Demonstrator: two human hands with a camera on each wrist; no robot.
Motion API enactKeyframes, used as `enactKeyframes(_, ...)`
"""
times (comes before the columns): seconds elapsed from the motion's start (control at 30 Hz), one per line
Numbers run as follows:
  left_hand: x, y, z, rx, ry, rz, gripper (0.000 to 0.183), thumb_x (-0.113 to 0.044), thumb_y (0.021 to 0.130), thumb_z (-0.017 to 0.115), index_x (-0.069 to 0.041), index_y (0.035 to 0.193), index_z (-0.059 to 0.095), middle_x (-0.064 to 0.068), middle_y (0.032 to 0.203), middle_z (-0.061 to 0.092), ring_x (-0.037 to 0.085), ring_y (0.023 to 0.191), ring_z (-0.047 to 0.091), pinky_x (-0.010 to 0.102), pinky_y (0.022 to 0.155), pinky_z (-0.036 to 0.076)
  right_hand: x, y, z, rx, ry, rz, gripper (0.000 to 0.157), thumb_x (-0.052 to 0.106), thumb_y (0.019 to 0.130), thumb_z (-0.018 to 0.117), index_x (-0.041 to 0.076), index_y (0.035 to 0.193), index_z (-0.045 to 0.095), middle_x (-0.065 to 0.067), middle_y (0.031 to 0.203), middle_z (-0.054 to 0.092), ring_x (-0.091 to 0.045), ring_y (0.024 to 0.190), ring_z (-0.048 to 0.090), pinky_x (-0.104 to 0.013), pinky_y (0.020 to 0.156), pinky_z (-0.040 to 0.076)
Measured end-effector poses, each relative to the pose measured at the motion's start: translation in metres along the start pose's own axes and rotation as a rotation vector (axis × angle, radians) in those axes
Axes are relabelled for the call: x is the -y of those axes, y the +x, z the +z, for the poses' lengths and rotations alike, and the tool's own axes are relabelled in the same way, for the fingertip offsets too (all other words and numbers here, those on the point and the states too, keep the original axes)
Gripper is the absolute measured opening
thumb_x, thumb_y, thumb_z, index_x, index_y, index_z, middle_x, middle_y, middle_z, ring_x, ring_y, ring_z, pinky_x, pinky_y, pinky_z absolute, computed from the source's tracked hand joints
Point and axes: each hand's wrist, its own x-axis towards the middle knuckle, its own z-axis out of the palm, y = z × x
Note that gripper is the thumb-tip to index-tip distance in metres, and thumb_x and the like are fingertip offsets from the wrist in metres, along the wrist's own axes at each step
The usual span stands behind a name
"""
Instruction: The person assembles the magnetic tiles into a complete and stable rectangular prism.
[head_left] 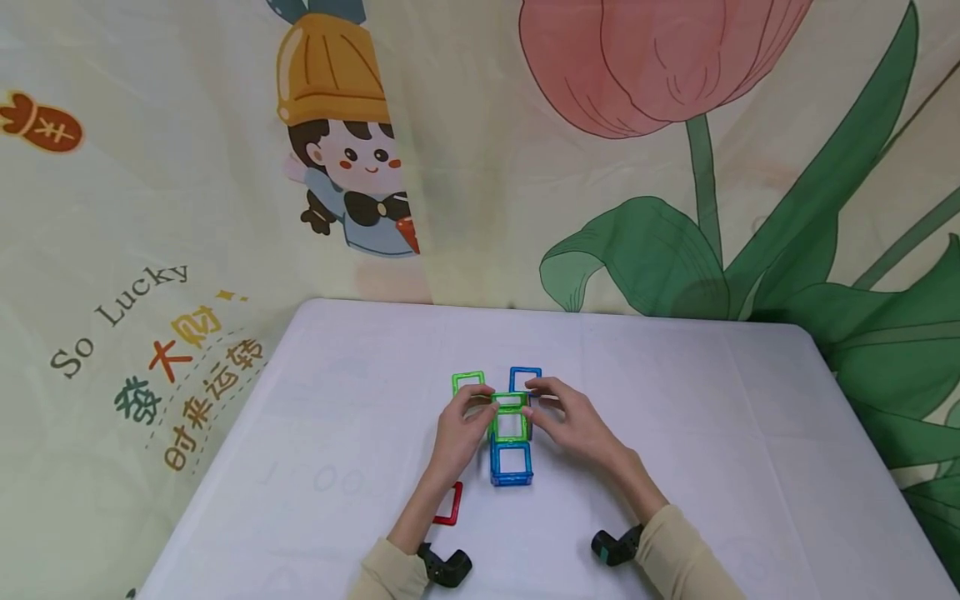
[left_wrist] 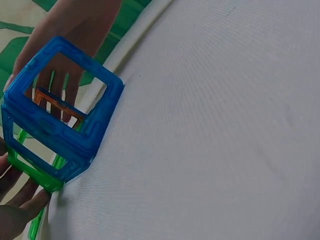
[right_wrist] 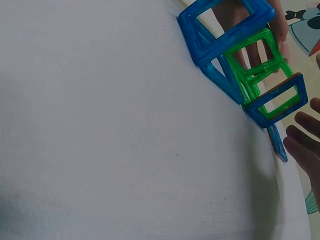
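Blue and green magnetic tiles form a frame-like build on the table, with a blue box part at the near end and a green tile behind it. My left hand is at the build's left side; in the left wrist view its thumb and fingers pinch the green tile's edge. On the opposite side my right hand has its fingers spread and slightly bent. In the right wrist view those fingers are just apart from a blue tile with an orange edge.
A loose green tile and a blue tile lie behind the build. A red tile is partly hidden by my left forearm. The white table meets a printed cloth backdrop at its far edge.
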Motion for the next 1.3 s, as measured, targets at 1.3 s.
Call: enactKeyframes(1.3,-0.002,0.02,0.013,-0.051,-0.034,-0.015,0.035,-0.024,0.101,0.066,-0.01,0.133,0.061,0.007,0.136,0.064,0.026,0.131,0.059,0.044,0.11,0.051,-0.026,0.056,-0.028,0.029,-0.332,-0.009,0.047,0.009,0.097,0.069,0.01,0.143,0.057,-0.012,0.155,0.049,-0.031,0.148,0.041,-0.051,0.123,0.034)
